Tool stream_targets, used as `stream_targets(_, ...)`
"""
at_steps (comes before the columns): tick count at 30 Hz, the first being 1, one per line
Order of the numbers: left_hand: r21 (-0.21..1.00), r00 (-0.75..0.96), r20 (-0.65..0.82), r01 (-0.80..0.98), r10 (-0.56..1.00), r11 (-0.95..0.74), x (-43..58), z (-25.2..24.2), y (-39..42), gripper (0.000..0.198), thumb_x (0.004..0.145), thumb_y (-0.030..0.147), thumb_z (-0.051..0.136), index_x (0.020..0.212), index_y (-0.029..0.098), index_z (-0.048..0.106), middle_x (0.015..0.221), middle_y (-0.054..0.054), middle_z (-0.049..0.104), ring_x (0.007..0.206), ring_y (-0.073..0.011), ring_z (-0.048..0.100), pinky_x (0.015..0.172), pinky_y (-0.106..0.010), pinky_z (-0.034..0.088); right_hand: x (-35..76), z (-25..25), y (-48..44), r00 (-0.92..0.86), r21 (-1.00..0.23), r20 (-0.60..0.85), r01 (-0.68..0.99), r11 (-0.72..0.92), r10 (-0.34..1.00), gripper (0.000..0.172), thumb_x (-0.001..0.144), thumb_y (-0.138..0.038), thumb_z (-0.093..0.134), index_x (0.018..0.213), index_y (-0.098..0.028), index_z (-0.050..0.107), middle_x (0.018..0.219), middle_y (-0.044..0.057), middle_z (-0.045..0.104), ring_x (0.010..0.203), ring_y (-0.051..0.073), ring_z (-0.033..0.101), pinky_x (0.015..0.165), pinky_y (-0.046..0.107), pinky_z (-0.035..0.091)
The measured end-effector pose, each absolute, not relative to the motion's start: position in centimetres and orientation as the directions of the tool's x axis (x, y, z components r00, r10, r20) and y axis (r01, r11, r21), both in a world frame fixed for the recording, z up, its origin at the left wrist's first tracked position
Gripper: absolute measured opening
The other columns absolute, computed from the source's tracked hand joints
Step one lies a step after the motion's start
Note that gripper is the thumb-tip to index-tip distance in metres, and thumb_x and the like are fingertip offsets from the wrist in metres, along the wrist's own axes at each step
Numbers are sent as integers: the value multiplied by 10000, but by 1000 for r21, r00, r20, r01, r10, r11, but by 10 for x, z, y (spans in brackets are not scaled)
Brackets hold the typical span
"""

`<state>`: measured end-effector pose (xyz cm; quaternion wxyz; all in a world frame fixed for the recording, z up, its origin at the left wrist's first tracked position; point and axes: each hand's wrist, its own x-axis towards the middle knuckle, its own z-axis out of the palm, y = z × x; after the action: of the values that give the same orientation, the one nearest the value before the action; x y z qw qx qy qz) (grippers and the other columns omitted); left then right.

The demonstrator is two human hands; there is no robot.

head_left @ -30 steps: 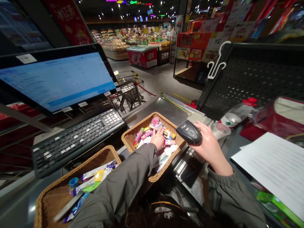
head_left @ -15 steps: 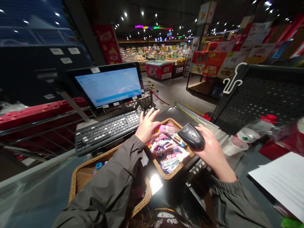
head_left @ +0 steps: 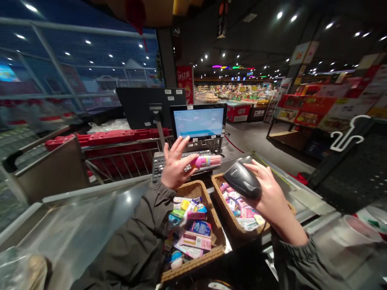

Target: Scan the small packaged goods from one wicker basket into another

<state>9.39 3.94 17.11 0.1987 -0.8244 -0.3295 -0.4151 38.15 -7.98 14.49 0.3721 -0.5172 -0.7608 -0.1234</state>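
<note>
My left hand (head_left: pixel 175 169) grips a small pink striped packet (head_left: pixel 208 161) between thumb and fingers, the other fingers spread. It is above the far end of the left wicker basket (head_left: pixel 218 254), in front of the keyboard (head_left: pixel 157 164). That basket holds several small boxes and packets (head_left: pixel 198 239). My right hand (head_left: pixel 269 193) is wrapped round a black barcode scanner (head_left: pixel 243 179), whose head points left toward the packet. Below the scanner stands the right wicker basket (head_left: pixel 225 207), with many small colourful packets (head_left: pixel 242 211) inside.
A lit monitor (head_left: pixel 198 123) stands behind the keyboard, beside a dark screen's back (head_left: pixel 136 106). A metal counter (head_left: pixel 99 225) runs along the left, with a plastic bag (head_left: pixel 18 266) at its near corner. Plastic cups (head_left: pixel 356 229) stand at right. A white hanger (head_left: pixel 347 135) hangs on a black panel.
The view has turned left, bringing the left basket's contents into sight. My left hand has carried the pink packet from over the right basket to the left. The scanner remains in my right hand.
</note>
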Motion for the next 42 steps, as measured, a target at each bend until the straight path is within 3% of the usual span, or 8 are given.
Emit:
stream_targets(7, -43, 355, 856, 773, 375, -633, 46, 176, 33, 268, 858, 435, 700, 1076, 286, 743, 1610, -79, 346, 1488, -323, 306, 1214, -586, 89, 332, 166, -79, -326, -113, 715, 819, 562, 618, 376, 846, -378, 634, 1186, -219, 609, 1360, 173, 575, 1380, 433, 431, 1070, 782, 294)
stream_targets(16, -27, 323, 860, 803, 396, -596, 20, 176, 30, 273, 877, 426, 670, 1101, 287, 742, 1619, -72, 326, 1490, -324, 300, 1216, -584, 74, 309, 166, -79, -384, -121, 689, 775, 621, 614, 313, 829, -340, 642, 1108, -199, 639, 1372, 168, 569, 1415, 406, 393, 1134, 739, 248)
stream_targets(27, -20, 321, 859, 799, 398, -601, 17, 174, 30, 282, 867, 421, 672, 1105, 287, 741, 1633, -59, 295, 1493, -319, 293, 1222, -574, 60, 306, 164, -79, -404, -124, 676, 762, 635, 616, 387, 844, -349, 634, 1213, -236, 625, 1310, 133, 609, 1416, 395, 393, 1144, 744, 210)
stream_targets(42, 44, 352, 778, 795, 520, -604, 22, 146, 29, 317, 848, 480, 690, 1076, 266, 742, 1614, -99, 331, 1489, -335, 293, 1205, -618, 59, 319, 154, -81, -383, -209, 581, 783, 586, 719, 360, 816, -339, 645, 1160, -233, 642, 1305, 147, 616, 1389, 425, 420, 1087, 791, 235)
